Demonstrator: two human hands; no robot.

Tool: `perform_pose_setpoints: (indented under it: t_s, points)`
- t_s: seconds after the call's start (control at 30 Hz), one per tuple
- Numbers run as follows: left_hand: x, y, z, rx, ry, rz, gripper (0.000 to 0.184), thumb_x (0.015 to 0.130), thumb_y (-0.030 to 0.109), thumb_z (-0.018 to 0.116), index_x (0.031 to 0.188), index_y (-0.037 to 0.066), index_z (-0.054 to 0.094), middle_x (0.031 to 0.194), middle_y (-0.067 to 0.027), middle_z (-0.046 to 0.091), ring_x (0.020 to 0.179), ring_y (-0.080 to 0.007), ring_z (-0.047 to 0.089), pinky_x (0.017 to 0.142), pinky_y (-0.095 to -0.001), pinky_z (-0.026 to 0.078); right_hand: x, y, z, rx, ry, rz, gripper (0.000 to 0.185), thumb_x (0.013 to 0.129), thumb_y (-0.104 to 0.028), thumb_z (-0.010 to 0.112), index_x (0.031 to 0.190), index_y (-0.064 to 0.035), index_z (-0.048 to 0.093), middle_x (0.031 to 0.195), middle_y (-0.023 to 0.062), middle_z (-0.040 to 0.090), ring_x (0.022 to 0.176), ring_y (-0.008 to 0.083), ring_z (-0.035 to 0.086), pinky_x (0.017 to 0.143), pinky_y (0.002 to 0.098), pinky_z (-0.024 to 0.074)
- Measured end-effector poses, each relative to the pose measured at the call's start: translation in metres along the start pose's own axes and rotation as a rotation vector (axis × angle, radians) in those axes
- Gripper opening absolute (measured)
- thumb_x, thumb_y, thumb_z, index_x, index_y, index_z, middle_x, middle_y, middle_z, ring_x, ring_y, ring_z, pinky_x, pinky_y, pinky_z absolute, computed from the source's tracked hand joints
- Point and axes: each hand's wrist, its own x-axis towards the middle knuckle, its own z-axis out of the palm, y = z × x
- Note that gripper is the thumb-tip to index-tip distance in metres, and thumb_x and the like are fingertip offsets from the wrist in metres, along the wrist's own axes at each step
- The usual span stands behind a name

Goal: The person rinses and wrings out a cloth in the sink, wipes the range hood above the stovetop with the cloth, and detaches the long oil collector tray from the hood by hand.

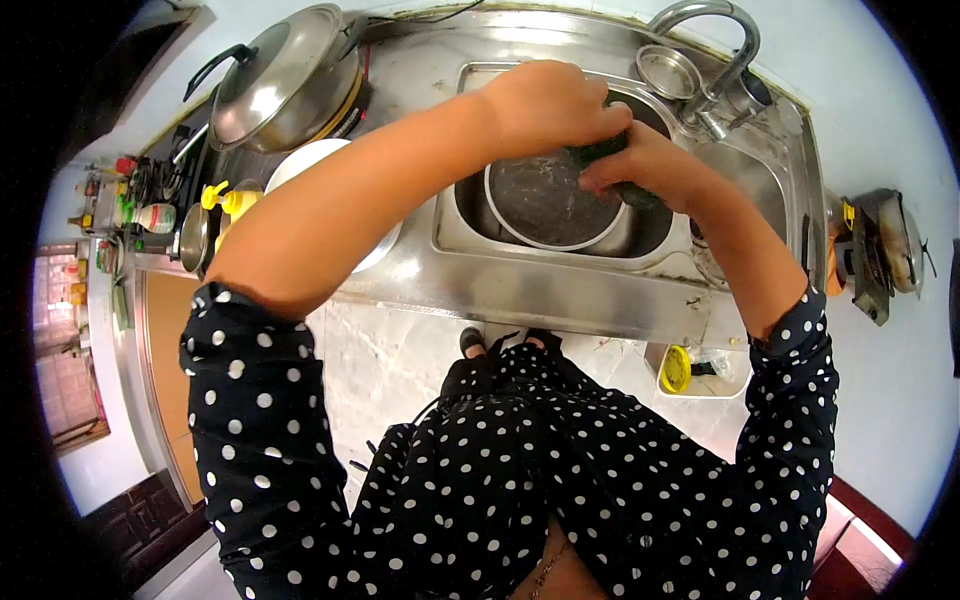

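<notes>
Over the steel sink both my hands are on a dark green object, which looks like a vegetable; its exact kind is unclear. My left hand comes from the upper left with its fingers closed on the object's upper part. From the right, my right hand wraps round its lower part, fingers toward the left. Beneath them a round dark-bottomed pan or basin with a pale rim sits in the sink.
A curved faucet and a small metal bowl stand behind the sink. At the left are a large lidded pot, a white plate and a yellow pump bottle. A bin is below the counter's right side.
</notes>
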Motion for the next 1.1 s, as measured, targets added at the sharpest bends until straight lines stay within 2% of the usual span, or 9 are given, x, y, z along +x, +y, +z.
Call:
perform_pose_setpoints:
  t_s: [0.17,0.23,0.47,0.67,0.77,0.8,0.83,0.93,1.1]
  points:
    - [0.009,0.009,0.054,-0.106,-0.208,-0.158,0.019,0.083,0.016,0.051,0.099,0.008,0.056,0.087,-0.0154,0.063,0.081,-0.0336,0.064,0.065,-0.0418,0.053,0.039,0.064,-0.001,-0.308,0.141,-0.025,0.034,0.063,-0.019,0.072,0.089,-0.0002,0.062,0.082,0.0103,0.065,0.074,0.0241,0.062,0.070,0.0344,0.0481]
    - [0.012,0.019,0.066,-0.138,-0.287,-0.240,0.019,0.082,0.015,0.053,0.099,0.008,0.058,0.087,-0.0150,0.065,0.084,-0.0324,0.065,0.067,-0.0412,0.053,0.048,0.080,0.007,-0.782,0.308,-0.070,0.038,0.063,-0.021,0.071,0.095,-0.0032,0.061,0.087,0.0140,0.066,0.081,0.0276,0.063,0.071,0.0359,0.0479]
    - [0.017,0.034,0.109,-0.285,-0.490,-0.541,0.024,0.077,0.011,0.060,0.101,0.008,0.064,0.093,-0.0099,0.068,0.088,-0.0269,0.066,0.070,-0.0393,0.054,0.054,0.103,0.027,-0.984,0.421,0.105,0.045,0.065,-0.032,0.069,0.105,-0.0124,0.059,0.095,0.0139,0.066,0.092,0.0312,0.063,0.079,0.0409,0.0499]
    - [0.004,0.032,0.106,-0.212,-0.461,-0.404,0.035,0.076,0.013,0.062,0.110,0.008,0.056,0.098,-0.0125,0.065,0.089,-0.0297,0.065,0.072,-0.0395,0.053,0.047,0.109,0.031,-0.940,0.503,0.056,0.045,0.062,-0.031,0.072,0.101,-0.0109,0.061,0.095,0.0135,0.066,0.090,0.0320,0.063,0.077,0.0413,0.0500]
    - [-0.004,0.032,0.086,-0.328,-0.403,-0.427,0.051,0.071,0.011,0.066,0.118,0.007,0.048,0.110,-0.0175,0.058,0.097,-0.0328,0.061,0.080,-0.0394,0.050,0.045,0.113,0.024,-0.635,0.408,0.052,0.039,0.063,-0.027,0.073,0.095,-0.0072,0.062,0.088,0.0125,0.066,0.085,0.0273,0.063,0.070,0.0381,0.0516]
    - [-0.013,0.024,0.098,-0.453,-0.255,-0.450,0.058,0.070,0.010,0.067,0.123,0.007,0.044,0.113,-0.0170,0.057,0.099,-0.0305,0.060,0.083,-0.0379,0.049,0.040,0.109,0.026,-0.632,0.430,0.054,0.039,0.063,-0.027,0.073,0.095,-0.0072,0.062,0.088,0.0125,0.066,0.085,0.0273,0.063,0.070,0.0381,0.0516]
    - [-0.022,0.014,0.109,-0.578,-0.105,-0.462,0.065,0.068,0.009,0.068,0.127,0.007,0.041,0.115,-0.0165,0.055,0.102,-0.0282,0.059,0.086,-0.0363,0.047,0.032,0.104,0.028,-0.282,0.365,0.102,0.035,0.064,-0.024,0.072,0.093,-0.0070,0.062,0.083,0.0104,0.065,0.077,0.0239,0.063,0.063,0.0347,0.0513]
    - [-0.040,0.002,0.083,-1.577,0.061,-0.595,0.070,0.074,0.011,0.068,0.136,0.008,0.036,0.109,-0.0062,0.056,0.103,-0.0149,0.052,0.089,-0.0315,0.042,0.011,0.091,0.025,0.493,0.161,0.148,0.024,0.069,-0.016,0.069,0.087,-0.0048,0.059,0.072,0.0063,0.061,0.056,0.0151,0.057,0.045,0.0241,0.0462]
    - [-0.030,0.010,0.073,-1.878,0.408,-0.489,0.072,0.076,0.028,0.069,0.135,0.004,0.036,0.125,-0.0144,0.050,0.111,-0.0233,0.052,0.091,-0.0324,0.043,0.011,0.083,0.043,1.020,-0.371,-0.061,0.039,0.074,-0.021,0.063,0.103,0.0020,0.052,0.075,0.0138,0.061,0.049,0.0191,0.053,0.044,0.0279,0.0420]
